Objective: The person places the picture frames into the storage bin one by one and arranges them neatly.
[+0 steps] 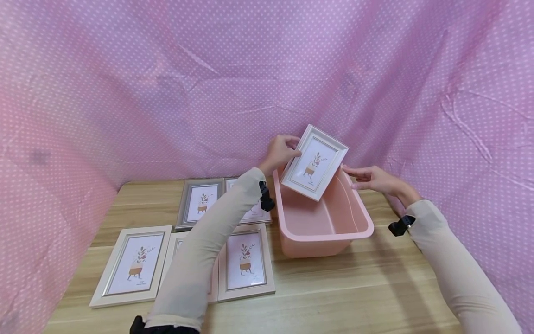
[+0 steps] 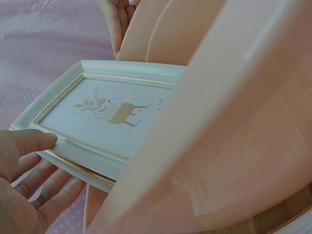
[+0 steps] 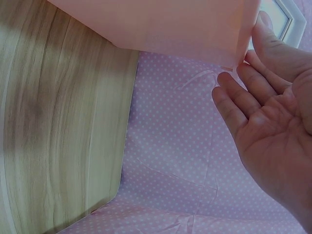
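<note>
My left hand (image 1: pixel 282 150) pinches a white picture frame (image 1: pixel 314 162) by its left edge, thumb on the front and fingers behind. The frame shows a potted plant print and tilts over the far end of a pink plastic tub (image 1: pixel 325 238). In the left wrist view, the tub's wall hides part of the frame. My right hand (image 1: pixel 377 180) is at the tub's far right corner, its fingers nearly straight and fingertips right at the rim. The right wrist view shows the palm (image 3: pixel 278 131) beside the tub's outer wall.
Left of the tub, several picture frames lie face up on the wooden table (image 1: pixel 325 297), among them a grey one (image 1: pixel 181 211) and a cream one (image 1: pixel 109 271). My left sleeve (image 1: pixel 200 250) covers some of them. A pink dotted cloth (image 1: pixel 250 69) hangs behind the table.
</note>
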Action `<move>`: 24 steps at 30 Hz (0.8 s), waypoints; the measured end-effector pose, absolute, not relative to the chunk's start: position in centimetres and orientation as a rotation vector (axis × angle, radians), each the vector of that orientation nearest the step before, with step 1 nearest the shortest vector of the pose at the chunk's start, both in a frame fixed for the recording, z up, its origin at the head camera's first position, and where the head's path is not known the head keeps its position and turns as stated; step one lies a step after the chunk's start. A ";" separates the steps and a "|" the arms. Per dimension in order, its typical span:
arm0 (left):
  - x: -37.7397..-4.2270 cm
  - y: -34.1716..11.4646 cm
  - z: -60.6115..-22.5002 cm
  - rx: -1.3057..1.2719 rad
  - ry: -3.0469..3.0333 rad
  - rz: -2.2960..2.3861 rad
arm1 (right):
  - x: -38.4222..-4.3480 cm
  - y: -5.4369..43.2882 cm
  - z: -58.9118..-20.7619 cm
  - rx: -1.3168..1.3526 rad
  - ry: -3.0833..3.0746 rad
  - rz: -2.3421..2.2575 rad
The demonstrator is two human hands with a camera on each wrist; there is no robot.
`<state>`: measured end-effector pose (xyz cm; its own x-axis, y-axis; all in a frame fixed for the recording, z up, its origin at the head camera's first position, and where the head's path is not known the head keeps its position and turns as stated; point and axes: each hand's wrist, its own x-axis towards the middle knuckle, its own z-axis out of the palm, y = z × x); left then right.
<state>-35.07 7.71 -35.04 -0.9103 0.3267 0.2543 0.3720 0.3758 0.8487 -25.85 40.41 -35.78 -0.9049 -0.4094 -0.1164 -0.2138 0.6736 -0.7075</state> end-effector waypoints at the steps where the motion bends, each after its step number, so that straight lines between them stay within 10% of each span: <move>1: -35.2 7.7 -35.1 -0.648 -2.572 -1.600 | -25.9 40.4 -35.8 -0.498 2.629 -1.052; 24: -35.7 7.3 -35.9 -0.653 -2.617 -1.747 | -25.7 40.1 -35.6 -0.502 2.613 -1.088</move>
